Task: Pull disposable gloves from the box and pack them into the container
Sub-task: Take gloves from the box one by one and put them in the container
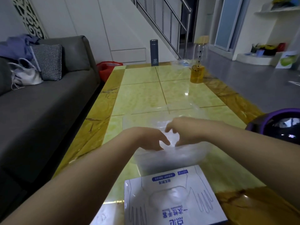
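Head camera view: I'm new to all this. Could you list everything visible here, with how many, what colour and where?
white cardboard glove box with blue print: 1, white and blue, table's near edge
clear plastic container: 1, see-through, just beyond the box
thin clear plastic glove: 1 discernible, see-through, above the container
tiled table: 1, yellow-green with brown border, centre
dark blue cylindrical flask: 1, table's far edge
clear jar holding amber liquid: 1, table's far right
grey sofa: 1, left
houndstooth cushion: 1, black-and-white, on sofa
white bag: 1, on sofa
glossy helmet: 1, purple and black, right edge of view
left-hand grip: 1, bare, pinching the glove
right-hand grip: 1, bare, pinching the glove
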The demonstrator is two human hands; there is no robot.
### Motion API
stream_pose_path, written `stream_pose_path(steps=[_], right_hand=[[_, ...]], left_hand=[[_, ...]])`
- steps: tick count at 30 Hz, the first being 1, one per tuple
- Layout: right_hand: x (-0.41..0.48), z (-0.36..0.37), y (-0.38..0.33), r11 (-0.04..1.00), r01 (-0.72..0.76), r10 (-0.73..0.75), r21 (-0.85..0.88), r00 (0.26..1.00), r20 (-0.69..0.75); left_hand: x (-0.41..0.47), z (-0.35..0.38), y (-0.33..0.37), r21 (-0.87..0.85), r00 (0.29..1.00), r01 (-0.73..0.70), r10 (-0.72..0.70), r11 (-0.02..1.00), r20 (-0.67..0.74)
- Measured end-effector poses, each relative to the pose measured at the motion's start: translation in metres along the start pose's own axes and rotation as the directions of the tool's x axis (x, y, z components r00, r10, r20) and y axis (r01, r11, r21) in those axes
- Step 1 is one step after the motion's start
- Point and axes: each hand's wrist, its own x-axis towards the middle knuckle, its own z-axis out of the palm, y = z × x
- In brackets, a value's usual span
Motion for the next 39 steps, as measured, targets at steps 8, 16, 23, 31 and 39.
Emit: stream_pose_path(steps=[8,16,23,31,39], right_hand=[[0.042,0.025,0.027,0.992,-0.125,0.130,-0.036,0.928,0.348],[0.051,0.026,0.025,0.976,-0.196,0.219,-0.098,0.890,0.400],[0.048,0.027,0.023,0.970,-0.219,0.243,-0.104,0.893,0.379],[-0.003,-0.010,0.008,0.997,-0.073,0.074,-0.022,0.995,0.062],[-0.113,0.033,-0.048,0.939,0.342,-0.335,0.046,0.935,-0.117]], left_hand=[[0.027,0.016,0.001,0.025,0.994,-0.012,0.009,1.000,0.107],[0.006,0.007,-0.006,0.557,0.960,0.207,-0.276,0.805,0.043],[0.016,0.006,0.001,0.582,0.909,0.248,-0.394,0.775,0.137],[-0.046,-0.018,-0.001,0.283,0.973,0.156,-0.098,0.946,-0.207],[-0.127,0.040,0.008,-0.050,0.803,-0.133,0.078,0.990,-0.590]])
